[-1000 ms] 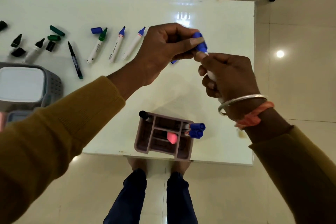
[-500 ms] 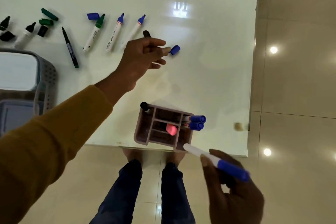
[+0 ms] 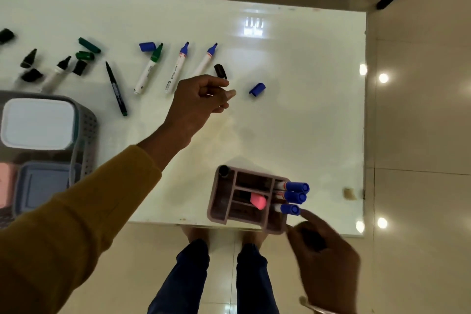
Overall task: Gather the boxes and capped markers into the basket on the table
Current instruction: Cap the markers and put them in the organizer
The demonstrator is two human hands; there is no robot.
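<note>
Right hand [image 3: 323, 252]: nearest the camera, off the table's near edge. Motion-blurred, fingers spread apart and holding nothing. The forefinger tip is just beside the cap of the newest marker.

Newly capped blue marker [image 3: 290, 209]: half a second ago it was carried in the right hand. It now stands in the right end of the compartment caddy [image 3: 213, 208], cap up.

Other capped blue markers [image 3: 297, 187]: two, at the same end of the caddy, so the count there has gone from two to three.

Rest of caddy: a black-capped marker [image 3: 223, 170] is in the far left corner. A pink item [image 3: 258, 201] is in the middle; cannot tell what it is.

Grey basket [image 3: 85, 135]: at the left edge of the table, well apart from the caddy. It holds a white-lidded box [image 3: 38, 122] and a blue-lidded box [image 3: 43, 186], and no markers are visible in it.

Left hand [image 3: 198, 102]: over mid-table, fingers loosely curled on nothing, much as it was half a second ago.

Loose caps: a blue cap [image 3: 257, 89] lies just right of the left hand, and a black cap [image 3: 220, 71] just beyond it.

Far row: two uncapped blue markers [image 3: 175, 69], an uncapped green marker [image 3: 149, 69], another blue cap [image 3: 147, 46] and a thin black pen [image 3: 116, 88].

Judgement: one cap-and-stow cycle is finished. The blue cap by the left hand looks like the next pickup. Several markers are still uncapped, and the caddy's markers are not yet in the basket.
</note>
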